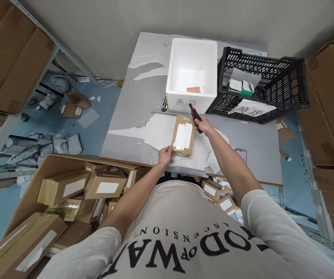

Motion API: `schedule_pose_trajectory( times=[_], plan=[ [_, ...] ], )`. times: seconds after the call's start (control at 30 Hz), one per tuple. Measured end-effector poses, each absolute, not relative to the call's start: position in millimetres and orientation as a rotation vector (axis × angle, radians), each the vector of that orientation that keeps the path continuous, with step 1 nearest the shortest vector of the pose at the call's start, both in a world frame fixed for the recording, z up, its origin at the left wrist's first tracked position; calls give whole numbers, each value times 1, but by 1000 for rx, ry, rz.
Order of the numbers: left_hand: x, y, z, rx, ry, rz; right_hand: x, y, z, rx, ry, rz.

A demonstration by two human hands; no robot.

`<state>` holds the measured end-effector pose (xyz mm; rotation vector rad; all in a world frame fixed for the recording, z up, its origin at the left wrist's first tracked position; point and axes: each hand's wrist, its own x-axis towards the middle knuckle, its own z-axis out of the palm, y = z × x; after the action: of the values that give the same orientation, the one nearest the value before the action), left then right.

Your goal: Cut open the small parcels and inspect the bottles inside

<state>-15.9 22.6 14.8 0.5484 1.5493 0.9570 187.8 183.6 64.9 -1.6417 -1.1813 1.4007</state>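
A small brown cardboard parcel with a white label lies flat on the grey table, sealed with clear tape. My left hand grips its near-left corner. My right hand holds a red and black utility knife whose tip points at the parcel's far-right edge.
A white foam box and a black plastic crate stand at the table's far side. A yellow-black cutter lies beside the foam box. A large carton of several taped parcels sits at my left; more parcels lie under the table.
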Motion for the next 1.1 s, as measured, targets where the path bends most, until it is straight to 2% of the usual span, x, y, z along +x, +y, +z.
schedule_pose_trajectory(
  times=[0.2, 0.4, 0.67, 0.83, 1.1],
  plan=[
    [-45, 37, 17, 882, 1661, 736, 186, 162, 62, -1543, -1119, 1404],
    [-53, 63, 25, 1041, 1604, 678, 194, 80, 62, -1579, -1011, 1177],
    [-39, 173, 46, 1177, 1410, 658, 162, -38, 72, -1431, -261, 1443],
    [-16, 218, 38, 1299, 1302, 555, 143, -46, 68, -1376, -136, 1461],
    [-20, 210, 26, 1143, 1243, 651, 137, -35, 53, -1447, -257, 1347]
  ],
)
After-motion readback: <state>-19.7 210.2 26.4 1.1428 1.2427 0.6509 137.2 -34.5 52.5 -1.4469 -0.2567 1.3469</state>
